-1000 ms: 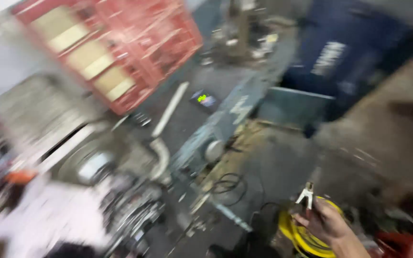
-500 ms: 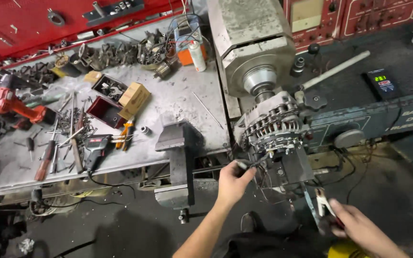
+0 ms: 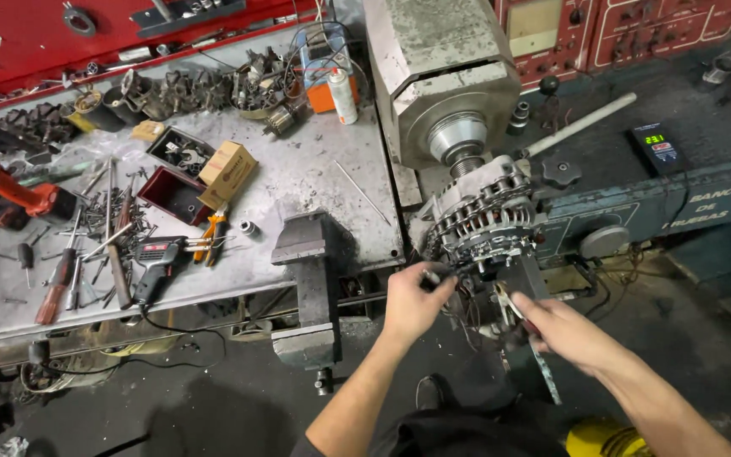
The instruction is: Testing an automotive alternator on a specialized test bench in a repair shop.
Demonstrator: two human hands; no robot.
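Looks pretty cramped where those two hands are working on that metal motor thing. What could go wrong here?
The left hand pinches something small at the finned silver alternator, so it could slip into the tangled loose wires below. The right hand holds a small metal clip near bare terminals, which might cause a short. The grey bench vise juts out beside the left forearm, an easy bump.

On the grey workbench (image 3: 315, 182): bench vise (image 3: 310, 283), red drill (image 3: 10, 190), spray can (image 3: 343, 95), perhaps a soldering gun (image 3: 156, 262).
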